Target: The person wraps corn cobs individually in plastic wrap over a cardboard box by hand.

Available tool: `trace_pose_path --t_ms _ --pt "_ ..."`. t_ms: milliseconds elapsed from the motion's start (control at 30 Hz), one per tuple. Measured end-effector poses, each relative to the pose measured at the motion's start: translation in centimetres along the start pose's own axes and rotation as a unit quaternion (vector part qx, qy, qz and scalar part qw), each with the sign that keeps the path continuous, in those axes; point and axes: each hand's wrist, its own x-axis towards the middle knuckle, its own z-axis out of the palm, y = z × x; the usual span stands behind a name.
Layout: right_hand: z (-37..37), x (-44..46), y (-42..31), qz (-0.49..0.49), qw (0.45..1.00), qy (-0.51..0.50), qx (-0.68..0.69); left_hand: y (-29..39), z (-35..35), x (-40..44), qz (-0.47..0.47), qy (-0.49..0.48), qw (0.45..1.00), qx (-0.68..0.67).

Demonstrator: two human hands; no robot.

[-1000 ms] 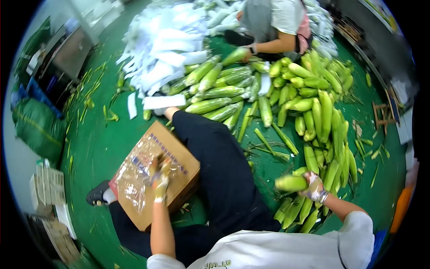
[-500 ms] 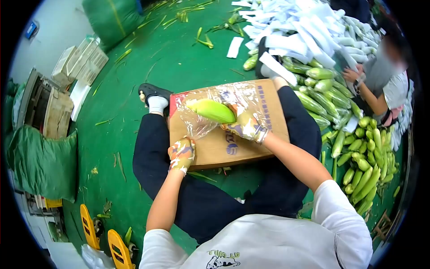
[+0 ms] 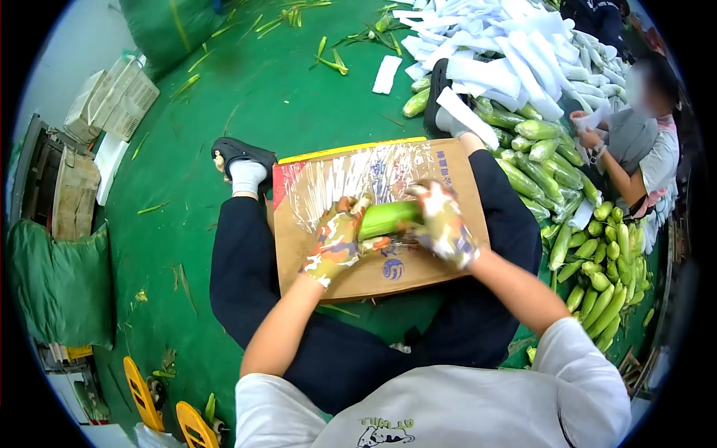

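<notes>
An ear of corn (image 3: 388,219) in its green husk is held level over the cardboard box (image 3: 299,254) lying across my lap. My left hand (image 3: 340,239), in a camouflage-pattern glove, grips the left end of the ear, with fingers above and below it. Around the right end is my right hand (image 3: 444,228), gloved alike and slightly blurred by motion. Clear plastic film (image 3: 310,196) lies wrinkled on the box top beneath the corn, partly covered by my hands. Whether the film touches the husk is hard to make out.
Film-wrapped ears (image 3: 534,149) lie heaped on the right, beside unwrapped corn (image 3: 609,261). White foam sleeves (image 3: 500,56) cover the heap behind. A co-worker (image 3: 635,149) sits at the far right. Green sacks (image 3: 63,280), pale crates (image 3: 127,101) and yellow forks (image 3: 142,392) stand on the left.
The ear has come down toward me and rightward, onto the film. My left hand has moved up from the box's near edge to take its left end. The view has shifted slightly.
</notes>
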Motion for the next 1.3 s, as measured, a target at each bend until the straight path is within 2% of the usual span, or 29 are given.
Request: trace_pose_path --t_ms 67,133,167,267,300,333,367,400,467,500,533,567,600,633,667,700,733,767,800,833,867,900,1000,1100,1167,1200,1233,1267,1300 --pt "-0.6 -3.9 0.6 0.046 0.998 0.010 -0.050 1.1 -1.3 0.4 -0.007 -0.011 0.998 0.057" --pt "-0.2 -6.6 1.2 0.030 0.994 -0.009 -0.100 0.9 -2.3 1.0 0.016 -0.129 0.984 0.122" --pt "0.0 -7.2 1.8 0.015 0.990 -0.008 -0.137 0.1 -1.8 0.9 0.041 -0.113 0.981 0.151" --pt "0.2 -5.7 6.0 0.047 0.987 -0.021 -0.150 0.6 -3.1 1.8 0.009 -0.175 0.978 0.114" --pt "-0.2 -5.1 6.7 0.085 0.993 0.072 0.041 0.4 -2.9 1.7 0.022 -0.177 0.977 0.120" --pt "-0.9 -4.1 7.2 0.114 0.953 0.164 0.230 0.1 -2.9 1.4 0.026 -0.172 0.977 0.126" --pt "-1.7 -2.9 7.8 0.044 0.953 0.252 0.160 -0.1 -2.8 0.6 0.043 -0.153 0.979 0.128" --pt "-2.3 -2.1 7.1 0.117 0.927 0.271 0.232 -0.1 -2.2 -0.4 0.058 -0.137 0.981 0.127" --pt "-1.2 -2.5 7.8 0.179 0.827 0.205 0.491 1.7 -1.4 -2.1 0.051 -0.173 0.981 0.068" --pt "-0.7 -4.1 7.0 0.184 0.826 0.205 0.491 3.5 -1.9 -3.3 0.058 -0.197 0.977 0.062" --pt "0.4 -6.9 5.2 0.128 0.914 0.124 0.363 5.0 -2.4 -4.4 0.064 -0.220 0.972 0.057" --pt "1.6 -9.5 3.1 0.066 0.972 0.038 0.223 5.9 -3.0 -5.0 0.040 -0.287 0.957 0.019" --pt "2.2 -10.8 1.4 0.001 0.996 -0.051 0.076 6.5 -3.4 -5.2 0.015 -0.351 0.936 -0.020" --pt "0.5 -10.9 -1.7 -0.024 0.998 -0.049 0.009 6.4 -3.7 -4.8 -0.023 -0.373 0.927 -0.039" --pt "-1.3 -10.8 -4.0 -0.048 0.996 -0.046 -0.056 6.2 -4.0 -4.6 -0.047 -0.339 0.938 -0.059" --pt "-0.3 -9.4 -2.8 0.006 0.991 -0.136 -0.006 5.8 -3.4 -4.7 -0.085 -0.261 0.961 -0.035" --pt "0.9 -7.8 -1.9 0.022 0.989 -0.096 -0.110 5.0 -2.6 -4.8 -0.122 -0.182 0.976 -0.010" --pt "0.7 -4.8 -1.6 0.059 0.991 -0.089 -0.076 4.0 -1.4 -4.7 -0.103 -0.047 0.993 0.012" --pt "1.2 -2.2 -1.1 0.043 0.994 -0.031 -0.092 4.5 -2.3 -3.6 -0.058 -0.049 0.979 0.190" --pt "0.1 0.8 -1.1 0.035 0.990 -0.080 -0.109 4.3 -2.0 -3.1 -0.033 -0.054 0.985 0.163" --pt "-0.3 3.4 -1.0 0.008 0.991 -0.095 -0.093 4.0 -1.5 -2.3 -0.005 -0.056 0.989 0.138" --pt "0.4 5.4 -0.3 -0.017 0.986 -0.164 0.021 3.4 -0.7 -2.0 0.016 -0.046 0.984 0.170" --pt "3.2 7.6 1.1 -0.121 0.914 -0.298 0.249 0.3 1.7 -0.3 -0.007 -0.112 0.977 0.182" --pt "6.5 8.0 4.0 -0.154 0.883 -0.362 0.255 2.6 -0.2 -0.3 0.026 -0.101 0.989 0.101" --pt "3.3 6.8 1.9 -0.242 0.865 -0.402 0.175 7.0 -4.4 0.5 -0.076 -0.255 0.964 -0.018" --pt "5.4 5.5 2.7 -0.321 0.865 -0.323 0.210 7.5 -3.8 0.1 -0.098 -0.279 0.951 -0.089" --pt "4.2 4.3 1.8 -0.294 0.888 -0.321 0.147 7.9 -3.2 -0.3 -0.123 -0.302 0.932 -0.158" --pt "3.0 2.9 0.9 -0.265 0.906 -0.319 0.087 8.2 -2.4 -1.4 -0.209 -0.344 0.861 -0.312" --pt "2.3 1.9 -0.1 -0.230 0.908 -0.349 0.016 8.2 -0.9 -2.8 -0.321 -0.385 0.715 -0.488"
